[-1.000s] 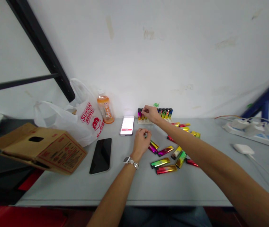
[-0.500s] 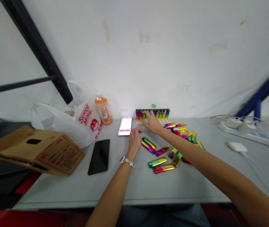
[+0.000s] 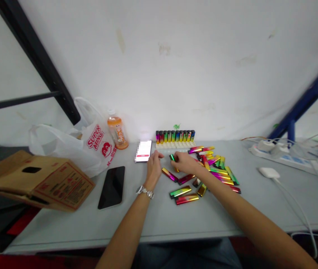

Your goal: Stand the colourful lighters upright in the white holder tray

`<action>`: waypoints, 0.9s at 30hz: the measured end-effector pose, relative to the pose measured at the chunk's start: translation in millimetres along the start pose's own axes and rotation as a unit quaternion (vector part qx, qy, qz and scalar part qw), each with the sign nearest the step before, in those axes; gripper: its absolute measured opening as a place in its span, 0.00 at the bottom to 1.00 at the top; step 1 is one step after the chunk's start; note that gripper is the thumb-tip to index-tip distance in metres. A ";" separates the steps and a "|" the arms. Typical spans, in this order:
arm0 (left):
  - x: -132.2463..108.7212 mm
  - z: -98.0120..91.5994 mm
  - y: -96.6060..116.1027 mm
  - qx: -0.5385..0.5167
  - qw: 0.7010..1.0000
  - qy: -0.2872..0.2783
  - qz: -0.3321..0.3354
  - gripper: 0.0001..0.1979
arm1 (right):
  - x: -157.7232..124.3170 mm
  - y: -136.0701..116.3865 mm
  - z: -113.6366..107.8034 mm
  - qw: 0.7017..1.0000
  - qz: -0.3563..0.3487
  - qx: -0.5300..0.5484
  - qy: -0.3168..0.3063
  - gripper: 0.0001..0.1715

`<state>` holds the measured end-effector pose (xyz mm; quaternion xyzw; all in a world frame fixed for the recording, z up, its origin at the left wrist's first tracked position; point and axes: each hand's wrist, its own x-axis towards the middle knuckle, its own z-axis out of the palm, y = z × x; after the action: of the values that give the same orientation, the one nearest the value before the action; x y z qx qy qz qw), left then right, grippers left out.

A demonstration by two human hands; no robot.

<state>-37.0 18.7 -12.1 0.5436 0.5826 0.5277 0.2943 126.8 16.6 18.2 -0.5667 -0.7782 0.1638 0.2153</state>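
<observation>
While the left hand [image 3: 154, 166] rests loosely curled, gripping nothing that I can see, the right hand [image 3: 184, 163] pinches a green-and-gold lighter [image 3: 172, 157] on the near side of a pale rack [image 3: 175, 145]; whether that lighter touches the table [image 3: 159, 228] I can't tell. In the rack a row of upright lighters [image 3: 173, 136] stands just before the far wall [image 3: 161, 74]. The loose lighters [image 3: 220, 175] lie scattered on the right, some overlapping. Red letters on the white plastic bag [image 3: 89, 157] at the far left read "SUPER MING", beside a red cartoon face. The cardboard box [image 3: 64, 185] in front of it carries red print too small to read, as is the lettering on the orange bottle [image 3: 118, 133]. The lit phone [image 3: 143, 151] has a blurred-out screen; a dark phone [image 3: 112, 188] lies nearer. The box reaches past the table's left edge. A broad grey strip runs from the nearest lighters to the near edge, and another separates the pile from the white charger [image 3: 269, 172] and the power strip [image 3: 287, 158] at right.
</observation>
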 end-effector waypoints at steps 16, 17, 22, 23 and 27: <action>-4.4 3.4 -4.3 0.054 0.993 -0.063 0.079 0.25 | -27.6 -9.6 8.3 0.824 0.055 0.547 0.136 0.14; -5.2 3.7 -3.6 0.057 0.993 -0.065 0.080 0.25 | -28.2 -9.1 10.0 0.827 0.057 0.542 0.138 0.13; -8.3 4.3 0.8 0.069 0.993 -0.067 0.075 0.26 | -28.3 -1.2 18.0 0.874 0.056 0.434 0.209 0.25; -8.5 4.4 1.4 0.070 0.993 -0.067 0.073 0.26 | -28.0 0.3 18.4 0.883 0.054 0.411 0.221 0.25; -8.4 4.7 2.6 0.080 0.992 -0.066 0.072 0.27 | -28.8 0.7 15.7 0.906 0.036 0.341 0.250 0.20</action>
<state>-30.0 11.8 -12.9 0.6398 0.5614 0.4623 0.2484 126.9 -10.8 0.2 -0.5090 -0.5744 0.2801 0.5767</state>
